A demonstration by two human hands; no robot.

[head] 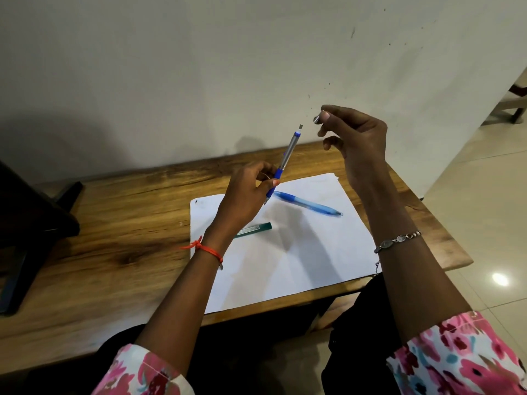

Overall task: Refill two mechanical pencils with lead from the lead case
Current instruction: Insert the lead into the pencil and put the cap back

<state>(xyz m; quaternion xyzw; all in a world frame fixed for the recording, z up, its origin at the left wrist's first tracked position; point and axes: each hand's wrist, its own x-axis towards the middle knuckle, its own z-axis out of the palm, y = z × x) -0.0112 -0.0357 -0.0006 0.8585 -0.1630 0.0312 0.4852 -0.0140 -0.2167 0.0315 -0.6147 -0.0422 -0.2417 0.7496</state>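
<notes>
Closest in, the lead case (252, 230) lies on the paper (285, 252) on the worktop (114, 223), half under the left wrist, so a careless dip could knock it; the second pencil (308, 206) could roll off too; left hand (245, 195) fingers clamped on the raised pencil (286, 161), tilted, open end up; right hand (356, 143) pinches the tiny cap (317, 119), easy to drop and lose.

Wooden table (119, 212) against scuffed off-white wall (199, 67); glossy beige tiled floor (484, 195) right.
</notes>
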